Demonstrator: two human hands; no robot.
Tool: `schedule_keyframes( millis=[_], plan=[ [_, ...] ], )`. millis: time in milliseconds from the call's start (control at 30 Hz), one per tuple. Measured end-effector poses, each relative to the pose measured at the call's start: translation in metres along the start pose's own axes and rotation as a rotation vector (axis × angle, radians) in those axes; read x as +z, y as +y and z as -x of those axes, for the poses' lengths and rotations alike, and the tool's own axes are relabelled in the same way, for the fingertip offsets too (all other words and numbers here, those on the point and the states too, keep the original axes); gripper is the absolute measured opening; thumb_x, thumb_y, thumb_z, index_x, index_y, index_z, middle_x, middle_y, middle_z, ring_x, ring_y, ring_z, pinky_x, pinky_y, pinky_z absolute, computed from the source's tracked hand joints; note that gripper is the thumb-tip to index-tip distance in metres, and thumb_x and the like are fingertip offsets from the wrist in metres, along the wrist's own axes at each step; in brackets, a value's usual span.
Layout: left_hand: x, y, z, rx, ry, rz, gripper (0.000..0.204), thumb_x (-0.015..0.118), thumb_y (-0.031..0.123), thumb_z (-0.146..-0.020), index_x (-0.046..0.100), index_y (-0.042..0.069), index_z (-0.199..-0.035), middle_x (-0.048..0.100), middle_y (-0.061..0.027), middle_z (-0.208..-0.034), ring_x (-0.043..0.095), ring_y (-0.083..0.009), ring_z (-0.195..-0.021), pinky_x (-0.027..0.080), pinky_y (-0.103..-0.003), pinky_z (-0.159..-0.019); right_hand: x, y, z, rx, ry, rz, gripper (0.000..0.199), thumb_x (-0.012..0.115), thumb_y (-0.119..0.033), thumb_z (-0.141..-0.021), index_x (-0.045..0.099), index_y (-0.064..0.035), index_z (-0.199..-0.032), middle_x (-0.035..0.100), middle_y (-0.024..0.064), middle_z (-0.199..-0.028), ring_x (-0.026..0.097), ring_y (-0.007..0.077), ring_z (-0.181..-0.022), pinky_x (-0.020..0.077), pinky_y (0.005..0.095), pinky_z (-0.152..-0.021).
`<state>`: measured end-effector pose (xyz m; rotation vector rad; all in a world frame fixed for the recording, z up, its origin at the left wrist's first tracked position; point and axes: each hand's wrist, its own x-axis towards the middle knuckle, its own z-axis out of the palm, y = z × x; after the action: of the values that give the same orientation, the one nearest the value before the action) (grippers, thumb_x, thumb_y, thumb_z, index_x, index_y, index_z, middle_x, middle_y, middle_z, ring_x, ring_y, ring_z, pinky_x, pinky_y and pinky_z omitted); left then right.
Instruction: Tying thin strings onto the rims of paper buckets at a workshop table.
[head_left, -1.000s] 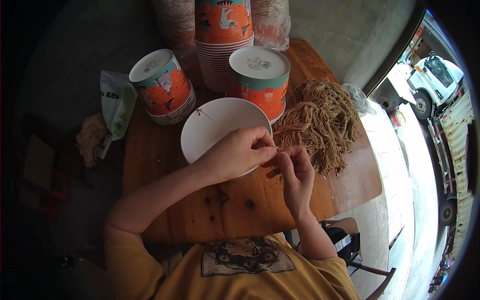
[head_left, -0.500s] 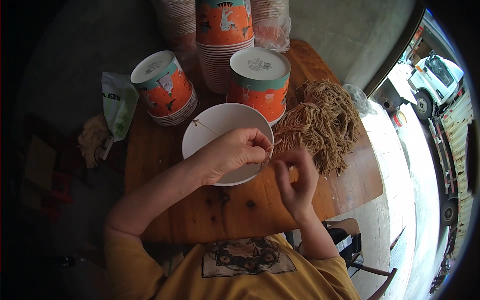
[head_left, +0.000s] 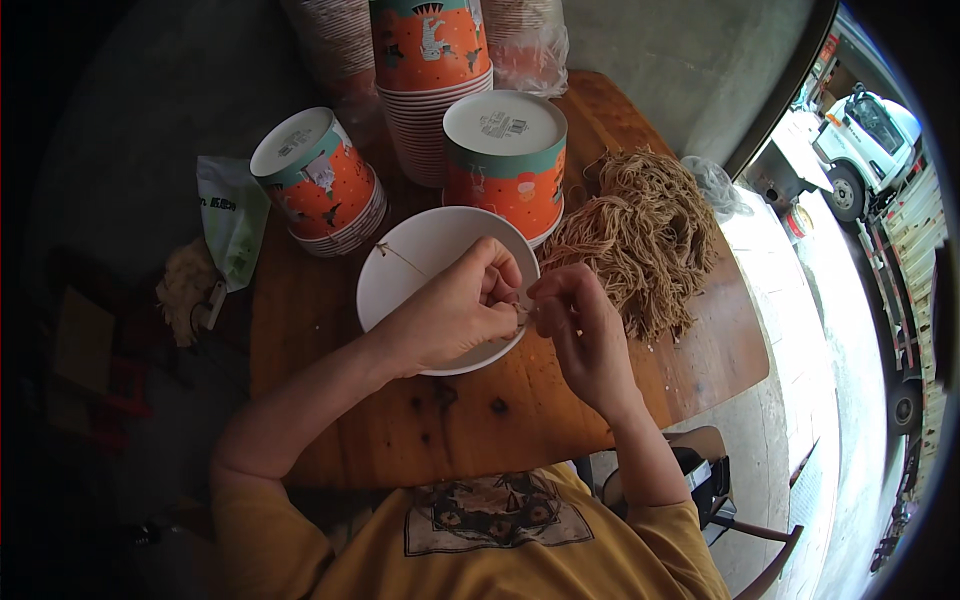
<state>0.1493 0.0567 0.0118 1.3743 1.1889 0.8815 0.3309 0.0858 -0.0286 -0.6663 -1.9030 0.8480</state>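
- Left hand (head_left: 455, 310) and right hand (head_left: 578, 322) meet fingertip to fingertip, both pinched shut on a thin tan string (head_left: 400, 258).
- The string trails across the white round paper lid (head_left: 425, 245) beneath them.
- A heap of tan strings (head_left: 640, 235) lies just right.
- Orange paper cup stacks (head_left: 505, 160) stand behind on the wooden table (head_left: 500, 420).

Both hands (head_left: 520, 315) meet over the bowl (head_left: 420, 260), noodle pile (head_left: 640, 235) right.

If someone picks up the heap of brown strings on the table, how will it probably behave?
The heap of brown strings would probably be floppy: its thin strands lie curled and tangled on the wooden table. It likely comes up in clumps, since loops cross each other. It looks light for its size, being loose and airy.
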Motion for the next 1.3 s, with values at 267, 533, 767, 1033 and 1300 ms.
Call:
schedule_keyframes(
  millis=[267,533,767,1033,1300],
  plan=[
    [-0.016,0.005,-0.008,-0.247,-0.185,0.234,0.025,0.057,0.003,-0.082,0.046,0.0,-0.104,0.057,-0.0074,-0.086,0.058,-0.011,-0.074,0.047,-0.024,-0.067,-0.008,-0.015,-0.004,0.177,-0.14,-0.172,0.019,0.063,-0.003,-0.084,0.056,-0.0058,-0.101,0.055,0.0003,-0.089,0.052,0.0048,-0.068,0.0419,0.0204,-0.057],
    [-0.028,0.015,-0.02,-0.406,-0.339,0.256,0.027,0.058,0.005,-0.081,0.047,0.002,-0.106,0.056,-0.0052,-0.089,0.057,-0.0112,-0.077,0.045,-0.023,-0.068,-0.018,-0.01,-0.012,0.101,-0.188,0.019,0.014,0.069,-0.01,-0.081,0.06,-0.0026,-0.089,0.054,0.0034,-0.084,0.053,0.011,-0.067,0.044,0.0244,-0.059],
    [-0.027,0.021,-0.027,-0.342,-0.447,0.204,0.026,0.059,0.002,-0.079,0.049,0.0,-0.103,0.056,-0.0045,-0.091,0.055,-0.0093,-0.081,0.045,-0.022,-0.072,-0.03,-0.022,-0.025,0.666,-0.312,-0.517,0.015,0.061,-0.023,-0.092,0.059,-0.0077,-0.09,0.053,-0.0048,-0.072,0.044,0.0009,-0.066,0.0354,0.0177,-0.056],
    [-0.027,0.027,-0.032,-0.35,-0.457,0.111,0.033,0.061,0.003,-0.075,0.05,-0.001,-0.105,0.055,-0.0054,-0.09,0.051,-0.0101,-0.076,0.044,-0.023,-0.069,-0.026,-0.007,-0.014,0.376,-0.28,-0.234,0.017,0.066,-0.02,-0.087,0.063,-0.0032,-0.091,0.057,-0.0029,-0.067,0.047,0.0026,-0.06,0.0414,0.0211,-0.055],
    [-0.011,0.027,-0.01,-0.186,-0.266,-0.17,0.024,0.058,0.0,-0.079,0.043,0.004,-0.097,0.053,-0.0016,-0.085,0.05,-0.0081,-0.077,0.042,-0.022,-0.069,-0.019,-0.028,-0.011,0.329,-0.2,0.118,0.013,0.072,-0.018,-0.079,0.067,-0.0068,-0.085,0.053,0.0023,-0.055,0.047,0.0063,-0.05,0.0402,0.0242,-0.049]
  ],
)
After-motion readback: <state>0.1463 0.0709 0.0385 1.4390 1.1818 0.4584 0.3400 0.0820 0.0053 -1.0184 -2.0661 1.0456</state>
